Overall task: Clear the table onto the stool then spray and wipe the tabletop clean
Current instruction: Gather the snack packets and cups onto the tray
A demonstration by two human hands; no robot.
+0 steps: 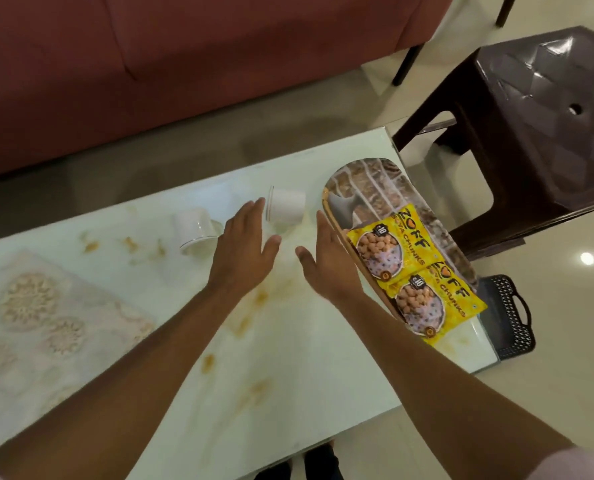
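Two white cups lie tipped on the pale glass tabletop (288, 358): one cup (286, 207) at the far middle, another cup (195, 230) to its left. My left hand (245, 242) hovers flat just in front of the right cup, fingers straight, its fingertips next to the cup's rim. My right hand (326, 259) is stretched out beside it, holding nothing, its edge next to an oval printed tray (375, 188). Two yellow snack packets (416, 271) lie on that tray. Brownish stains mark the tabletop. A dark brown plastic stool (538, 109) stands off the table's far right corner.
A white lace mat (39, 327) covers the table's left end. A black perforated basket (510, 317) sits on the floor at the table's right edge. A maroon sofa (184, 64) runs along the far side.
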